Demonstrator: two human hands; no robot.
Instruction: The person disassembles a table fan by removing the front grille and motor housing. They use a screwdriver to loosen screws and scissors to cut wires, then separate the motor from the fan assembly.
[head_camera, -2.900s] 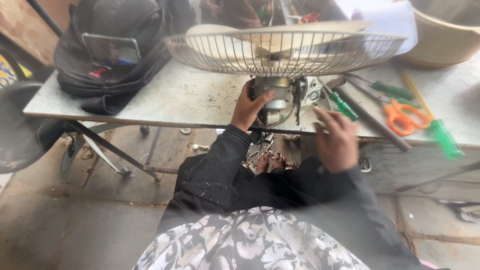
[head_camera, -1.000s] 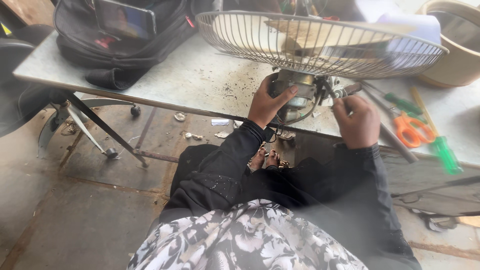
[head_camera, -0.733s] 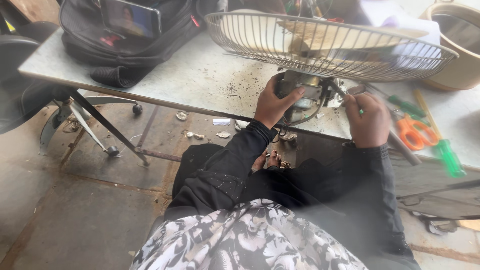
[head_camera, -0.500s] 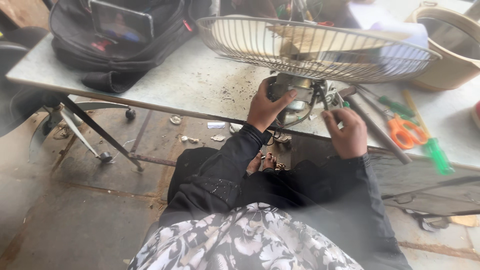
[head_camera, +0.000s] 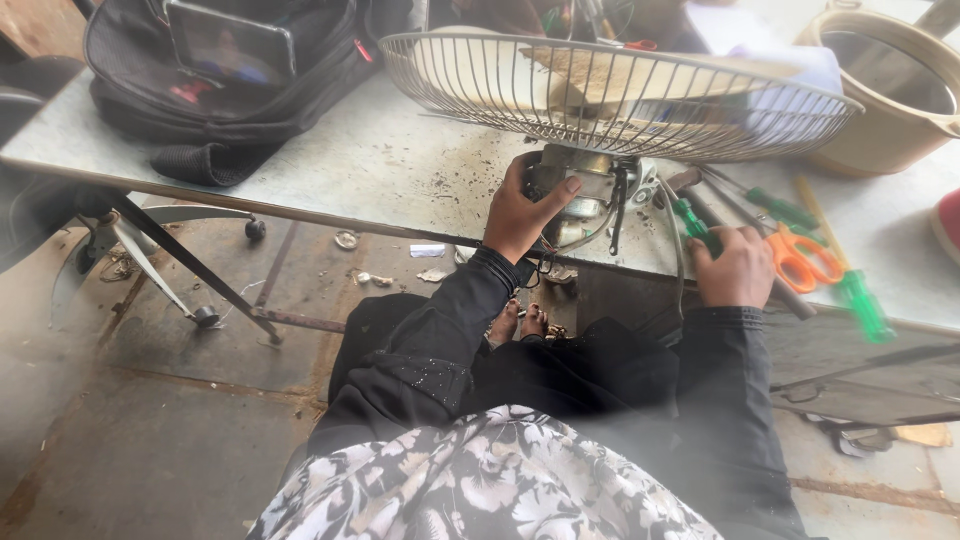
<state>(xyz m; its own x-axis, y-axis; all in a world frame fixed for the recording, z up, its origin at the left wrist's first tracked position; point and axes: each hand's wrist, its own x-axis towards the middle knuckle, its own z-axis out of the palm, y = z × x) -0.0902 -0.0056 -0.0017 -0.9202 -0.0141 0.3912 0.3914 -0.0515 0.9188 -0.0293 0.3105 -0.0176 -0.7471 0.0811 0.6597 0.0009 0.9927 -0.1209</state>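
the left hand (head_camera: 522, 212) stays wrapped around the fan motor (head_camera: 585, 188), thumb along its side, just as it was a moment ago. that motor sits at the near edge of the table (head_camera: 330, 170), directly under the wire fan guard (head_camera: 620, 95). what has changed is the right hand (head_camera: 735, 268): half a second ago it was raised close beside the motor, and now it has dropped away to the right of the motor, closed around the handle of a green screwdriver (head_camera: 692, 222) picked from the tools lying there. orange scissors (head_camera: 800, 258) and a second green screwdriver (head_camera: 860, 300) lie further right of the motor, a beige pot (head_camera: 880, 100) sits beyond them, and a black backpack (head_camera: 220, 70) rests well to the motor's left. so the motor is steadied by one hand while the other now has a driver in its grip; judging by that, work on the motor's screws looks ready to go on.
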